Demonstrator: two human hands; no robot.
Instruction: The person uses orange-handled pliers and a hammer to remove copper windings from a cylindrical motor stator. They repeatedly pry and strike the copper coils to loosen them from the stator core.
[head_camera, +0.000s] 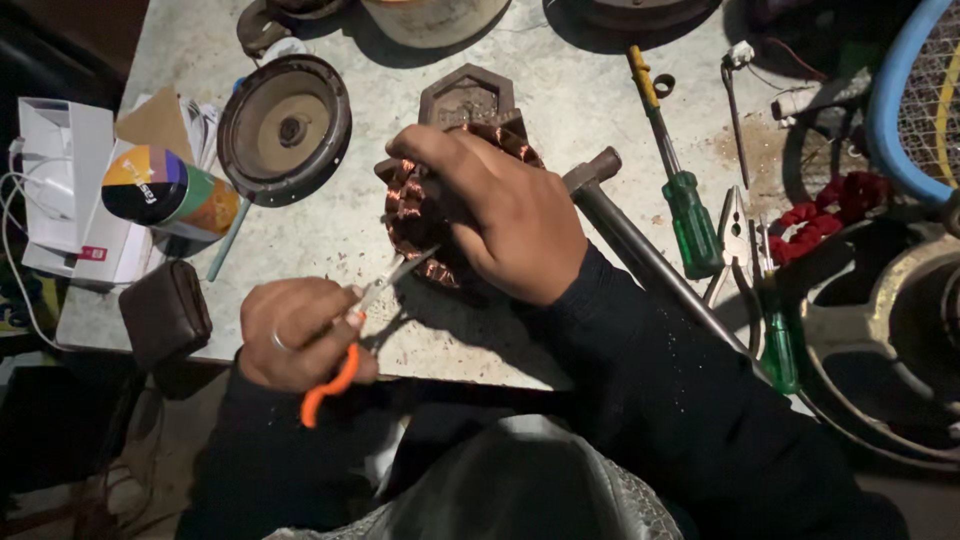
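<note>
A round motor stator with copper wire windings (412, 215) lies on the pale worktable (560, 90). My right hand (505, 215) rests on top of it, fingers pressing its windings and covering most of it. My left hand (295, 335) grips small scissors with orange handles (340, 375). Their metal blades point up and right and touch the lower left edge of the stator.
A dark round motor cover (285, 128) lies left of the stator, beside a multicoloured can (165, 190) and white boxes (65, 160). A hammer (625, 235), green screwdrivers (685, 200), pliers (735, 240) and red wire (825, 215) lie to the right. A brown wallet (165, 312) sits near the front edge.
</note>
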